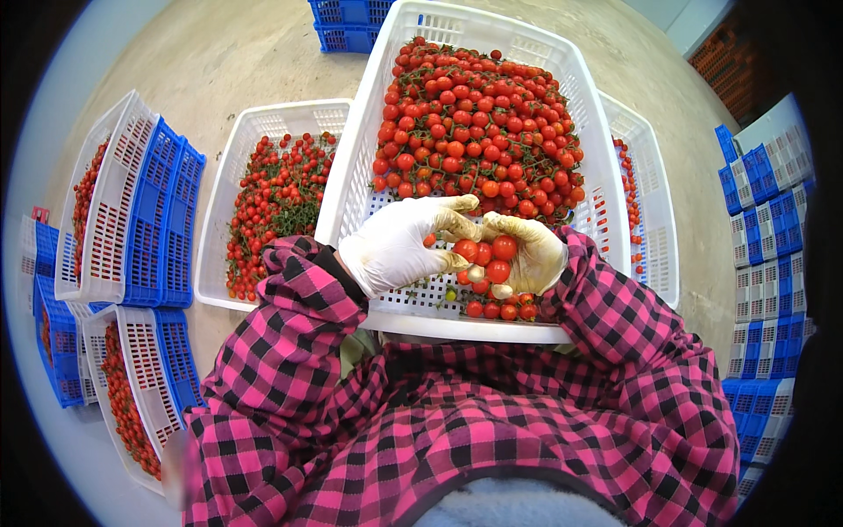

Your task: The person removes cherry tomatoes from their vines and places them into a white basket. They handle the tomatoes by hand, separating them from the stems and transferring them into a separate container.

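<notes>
Before me stands a white plastic crate (593,112) with a large heap of red cherry tomatoes (481,125), some on green stems. Above its near end, my right hand (533,257), in a stained glove, is curled around a cluster of tomatoes (490,260). My left hand (402,244), in a white glove with stained fingertips, is beside the cluster; its fingers are bent at the left tomatoes, and whether they grip one I cannot tell. Below the hands, several more tomatoes (500,311) lie at the near wall, with a small green one (450,296) to their left.
Lower white crates of tomatoes stand left (217,217) and right (662,197) of the main one. Farther left are stacked blue crates (155,217) topped by a white one. Blue and white crates (767,230) are stacked at far right, and blue crates (349,26) stand at the top.
</notes>
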`<state>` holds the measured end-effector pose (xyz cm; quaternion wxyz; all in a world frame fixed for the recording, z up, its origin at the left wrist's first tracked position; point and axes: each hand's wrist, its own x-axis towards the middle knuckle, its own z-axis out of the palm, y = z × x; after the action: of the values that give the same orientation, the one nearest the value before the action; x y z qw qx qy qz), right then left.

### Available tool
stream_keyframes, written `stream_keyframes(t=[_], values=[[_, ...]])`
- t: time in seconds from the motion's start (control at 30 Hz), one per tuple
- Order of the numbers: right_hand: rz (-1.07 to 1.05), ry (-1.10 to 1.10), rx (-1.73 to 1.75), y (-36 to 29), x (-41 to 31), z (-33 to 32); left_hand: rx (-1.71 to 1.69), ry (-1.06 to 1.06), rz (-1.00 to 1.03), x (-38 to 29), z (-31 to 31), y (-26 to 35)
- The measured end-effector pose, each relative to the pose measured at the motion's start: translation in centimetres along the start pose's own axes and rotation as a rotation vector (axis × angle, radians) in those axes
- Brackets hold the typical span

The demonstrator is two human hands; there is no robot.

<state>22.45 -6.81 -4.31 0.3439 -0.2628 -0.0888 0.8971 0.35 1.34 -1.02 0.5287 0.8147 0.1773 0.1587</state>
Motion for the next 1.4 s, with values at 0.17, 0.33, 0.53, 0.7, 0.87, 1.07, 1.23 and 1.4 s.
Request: stream_keyframes(t=[0.17,0.33,0.53,0.7,0.87,1.07,1.23,1.4], values=[[0.001,-0.096,0.105,-0.2,-0.3,-0.2,0.056,-0.014,0.029,-0.1,-0.3,0.3],[-0.011,-0.11,0.115,-0.3,-0.3,0.1,0.155,0.008,0.097,-0.2,-0.8,0.7],[-0.025,-0.185,0.127,-0.3,-0.1,0.2,-0.169,0.505,0.15,-2.6,-6.4,-0.5],[-0.041,-0.16,0.115,-0.1,-0.2,0.4,0.565,1.289,-0.193,-3.9,-11.0,-4.2],[-0.031,0.063,0.011,-0.4,-0.1,1.8,0.491,1.176,0.123,-2.7,-9.0,-4.3],[-0.553,0.371,-0.423,-2.4,-7.4,3.7,0.002,0.74,0.189,-0.8,-4.7,-1.1],[-1.122,0.718,-0.485,-6.3,-16.9,-3.5,0.363,0.426,0.273,0.2,-2.7,-0.3],[-0.35,1.144,-0.703,-7.3,-20.7,-19.3,0.507,0.115,0.072,0.4,-2.1,-0.6]])
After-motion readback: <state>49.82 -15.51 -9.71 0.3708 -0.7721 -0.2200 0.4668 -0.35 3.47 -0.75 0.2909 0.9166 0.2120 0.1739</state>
